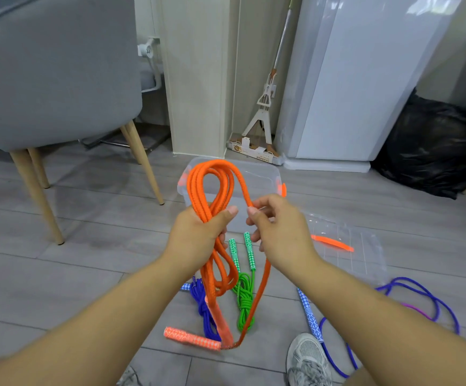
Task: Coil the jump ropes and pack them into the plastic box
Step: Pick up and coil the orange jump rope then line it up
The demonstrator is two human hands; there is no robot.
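Forearms nearest. Left grip (pixel 198 232) curled round bundled loops of orange jump rope (pixel 212 174), held in front of plastic box (pixel 259 185). Right grip (pixel 279 229) pinched free strand. Seemed mid-coil: good form called for equal loops, steady tension, and gathering in orange handle (pixel 191 337), low near floor.

Both hands (pixel 198 235) coiling orange rope (pixel 198 188)

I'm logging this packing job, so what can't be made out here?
Head view only:
Plastic box interior: largely hidden behind the orange jump rope, left hand and right hand.
Hanging orange handle: pattern blurred.
Blue coiled rope: handles mostly covered by the orange jump rope.
Loose purple rope: passes behind the right forearm.
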